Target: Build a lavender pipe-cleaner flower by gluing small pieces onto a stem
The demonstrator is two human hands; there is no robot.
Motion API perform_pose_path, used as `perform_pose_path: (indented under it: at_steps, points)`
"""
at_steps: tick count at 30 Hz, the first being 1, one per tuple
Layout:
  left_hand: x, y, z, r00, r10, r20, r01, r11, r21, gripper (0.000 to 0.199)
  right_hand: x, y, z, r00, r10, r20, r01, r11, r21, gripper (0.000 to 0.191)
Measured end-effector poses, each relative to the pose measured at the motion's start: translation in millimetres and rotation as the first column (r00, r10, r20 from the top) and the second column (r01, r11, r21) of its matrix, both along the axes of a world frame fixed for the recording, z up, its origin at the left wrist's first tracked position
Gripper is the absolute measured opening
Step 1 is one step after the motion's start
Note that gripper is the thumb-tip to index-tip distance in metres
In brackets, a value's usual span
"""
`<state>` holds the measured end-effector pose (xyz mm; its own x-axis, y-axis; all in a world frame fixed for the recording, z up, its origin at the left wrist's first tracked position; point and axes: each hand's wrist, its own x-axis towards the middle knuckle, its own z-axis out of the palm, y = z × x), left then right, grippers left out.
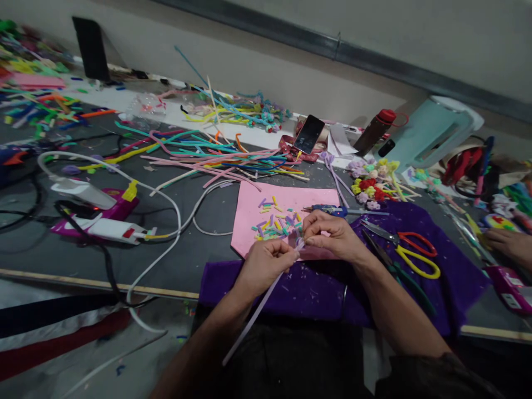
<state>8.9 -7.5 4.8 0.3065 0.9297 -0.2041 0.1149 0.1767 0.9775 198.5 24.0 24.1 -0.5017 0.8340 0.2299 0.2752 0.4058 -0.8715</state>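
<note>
At the centre of the frame, a thin pale-lilac fuzzy stem (254,315) is pinched between the left hand's (267,264) thumb and forefinger, its long end slanting toward the lower centre; the right hand (332,234) has its fingertips closed together at the small lilac loops on top, its exact grip hard to make out. Both hands partly cover a flat pink sheet (249,205) strewn with short cut pastel pieces (270,224). Just above the right hand lies a blue narrow-tipped tool (328,210). Right of centre, on a purple cloth (311,291), red-and-yellow-handled scissors (394,239) and dark-green-handled pliers (409,280) crowd the right forearm. A looping white cable (178,213) crosses the left side, long coloured stems (233,158) heap at upper centre, and another person's hand (511,245) shows at the right edge.
</note>
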Motion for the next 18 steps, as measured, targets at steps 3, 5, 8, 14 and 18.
perform_pose_path:
  at_steps: [3,5,8,14,18]
  points:
    - [0.1,0.1,0.8,1.0,0.003,0.0,-0.003,1.0,-0.004,0.017,-0.8,-0.4,0.3,1.0,-0.004,0.007,0.004,1.0,0.008,0.009]
    - [0.2,0.1,1.0,1.0,0.002,-0.001,-0.002,1.0,-0.009,0.017,-1.5,-0.6,0.3,1.0,-0.006,0.006,0.006,1.0,0.015,0.009]
    - [0.2,0.0,0.6,1.0,-0.001,-0.007,0.001,1.0,-0.013,0.018,-3.1,-1.2,-0.2,1.0,-0.007,0.001,0.007,1.0,0.026,0.008]
    - [-1.3,0.4,0.0,1.0,0.019,0.024,-0.019,0.999,-0.035,0.021,-3.4,-2.8,-1.1,0.997,-0.071,-0.028,0.072,0.997,0.033,0.008]
    - [-3.5,1.0,-0.1,0.99,0.029,0.136,-0.007,0.987,-0.163,0.026,0.4,-2.1,-0.3,0.978,-0.167,-0.122,0.173,0.984,0.038,0.016]
